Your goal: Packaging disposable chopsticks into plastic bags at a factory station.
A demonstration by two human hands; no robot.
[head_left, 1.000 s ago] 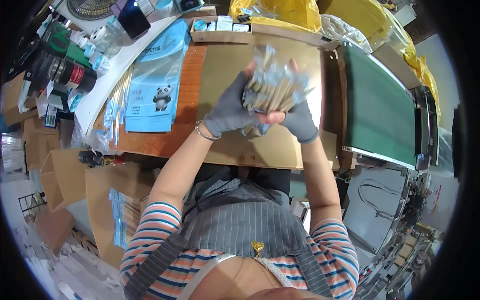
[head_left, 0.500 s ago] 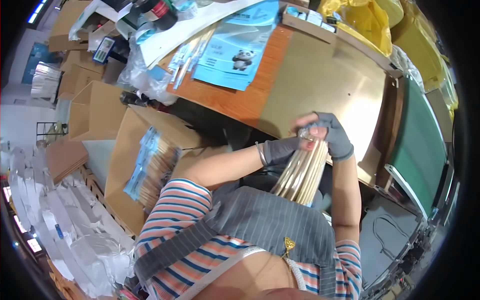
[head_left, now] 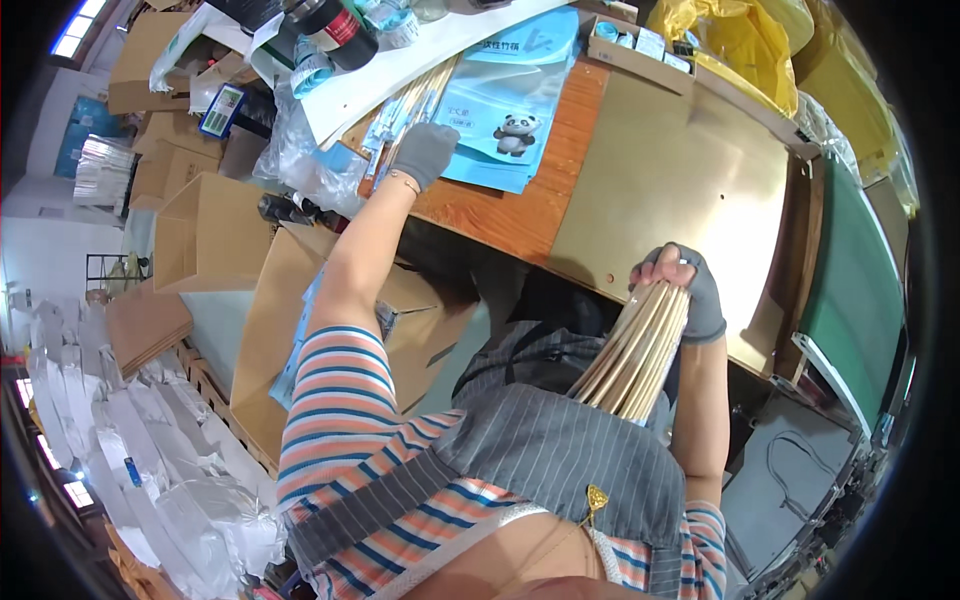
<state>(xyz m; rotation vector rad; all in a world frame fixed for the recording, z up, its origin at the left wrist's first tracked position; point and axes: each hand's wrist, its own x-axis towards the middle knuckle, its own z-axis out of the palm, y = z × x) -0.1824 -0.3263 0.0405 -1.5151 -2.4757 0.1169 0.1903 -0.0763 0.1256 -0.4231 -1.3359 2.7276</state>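
My right hand (head_left: 684, 290), in a grey fingerless glove, is closed round the top end of a bundle of thin bamboo chopsticks (head_left: 635, 350) in clear wrapping. The bundle slants down towards my apron, its lower ends fanned out. My left hand (head_left: 425, 155), also gloved in grey, reaches across to the wooden table (head_left: 490, 222). It is at the near end of a small pile of wrapped chopsticks (head_left: 412, 103), beside flat blue plastic bags (head_left: 515, 90) printed with a panda. Its back faces up and its fingers are hidden.
A brass-coloured plate (head_left: 665, 185) covers the table's right part. An open cardboard box (head_left: 262, 375) with blue packs stands at my left. Behind the bags are a dark bottle (head_left: 335, 35) and a small carton (head_left: 640, 55). A yellow plastic bag (head_left: 725, 45) lies far right.
My left hand has left the chopstick bundle and moved up and left to the pile on the table. My right hand keeps the bundle, a little lower and farther right in view.
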